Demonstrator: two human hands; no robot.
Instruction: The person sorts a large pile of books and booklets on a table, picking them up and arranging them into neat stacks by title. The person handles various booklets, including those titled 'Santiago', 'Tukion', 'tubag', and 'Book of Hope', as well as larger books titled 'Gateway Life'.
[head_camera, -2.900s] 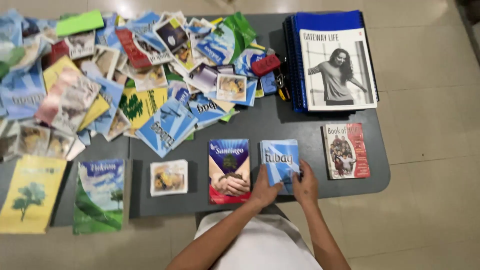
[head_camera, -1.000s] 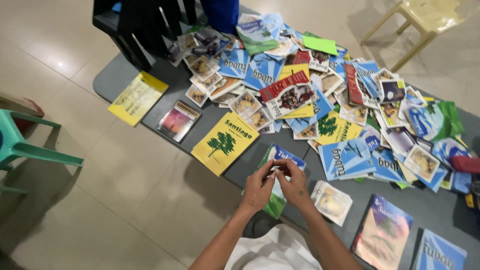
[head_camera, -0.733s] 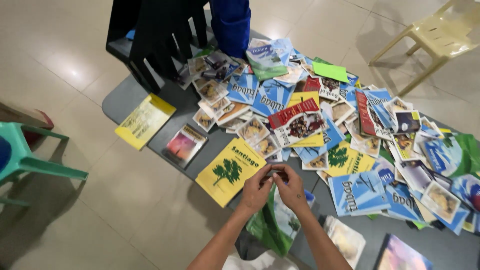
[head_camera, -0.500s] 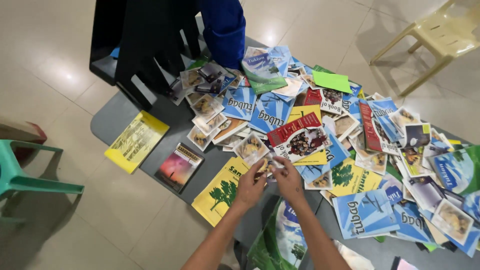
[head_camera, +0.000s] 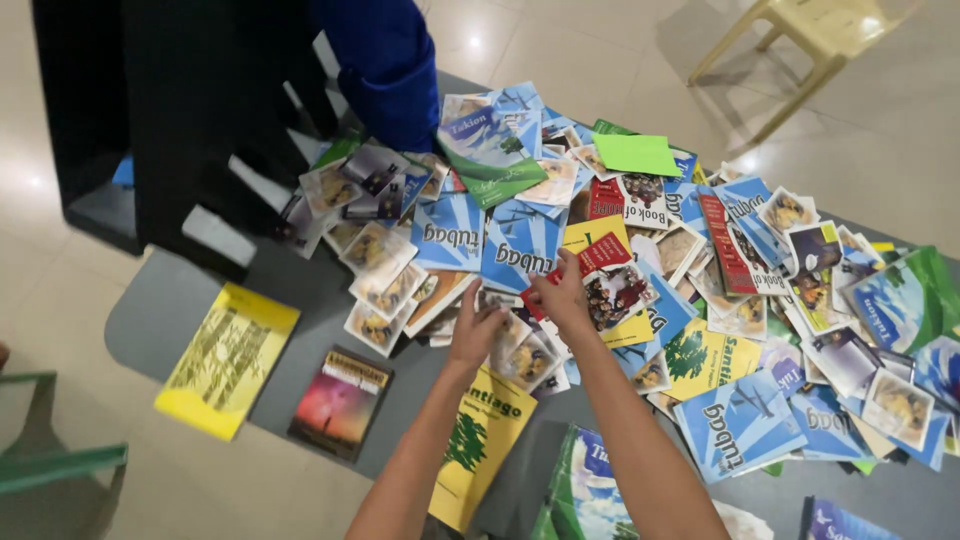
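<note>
Nearest: yellow booklet w/ green tree (head_camera: 480, 445) lies flat at the table's (head_camera: 170, 310) near edge, under both forearms. Left hand (head_camera: 477, 328) rests fingers spread, open, on small photo cards (head_camera: 520, 350). Right hand (head_camera: 560, 292), just beside it, pinches the edge of a red booklet (head_camera: 605, 275) in the pile. Beyond: blue booklets (head_camera: 485, 240), a green card (head_camera: 635, 155), and another person's blue sleeve (head_camera: 385, 65) at the far edge.

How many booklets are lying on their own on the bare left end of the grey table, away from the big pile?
2. A yellow booklet lies at the table's left edge, and a dark booklet with a reddish cover sits just right of it. Others may be hidden under the pile.
</note>
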